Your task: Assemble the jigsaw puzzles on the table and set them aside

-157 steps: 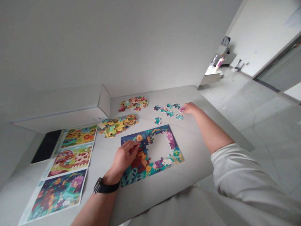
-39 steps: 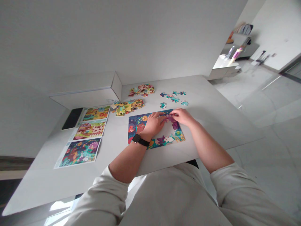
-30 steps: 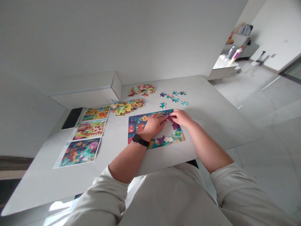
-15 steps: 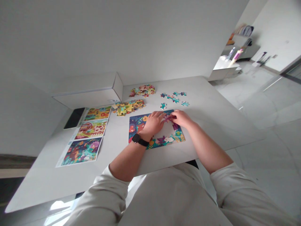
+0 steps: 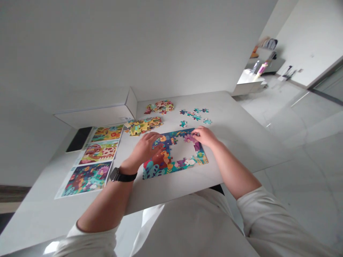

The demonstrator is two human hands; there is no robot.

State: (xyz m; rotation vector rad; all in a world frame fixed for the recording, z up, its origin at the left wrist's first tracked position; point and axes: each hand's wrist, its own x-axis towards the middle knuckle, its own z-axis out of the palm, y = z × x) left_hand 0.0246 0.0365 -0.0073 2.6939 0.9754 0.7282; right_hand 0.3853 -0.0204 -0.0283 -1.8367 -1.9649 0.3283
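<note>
A partly assembled jigsaw puzzle (image 5: pixel 160 172) lies on the table before me, its picture forming a border round a bare opening in the middle. My left hand (image 5: pixel 144 148) is over the puzzle's left side, fingers stretched out and thumb apart, holding nothing. At the upper right corner, my right hand (image 5: pixel 205 136) has its fingers bent and pressed together on a purple puzzle piece (image 5: pixel 189 138) beside the opening. Its fingertips partly cover that piece. Beyond the puzzle lie several loose teal pieces (image 5: pixel 197 117).
Two heaps of pieces, a yellowish heap (image 5: pixel 142 125) and a reddish heap (image 5: pixel 164 106), lie farther back. Reference pictures (image 5: pixel 87 178) are on the left, with a black phone (image 5: pixel 79 139) beside them. A white box (image 5: pixel 93 112) stands against the wall.
My left hand has drawn back leftward off the middle of the puzzle, uncovering the opening. My right hand stays at the upper right corner. The view has shifted slightly.
</note>
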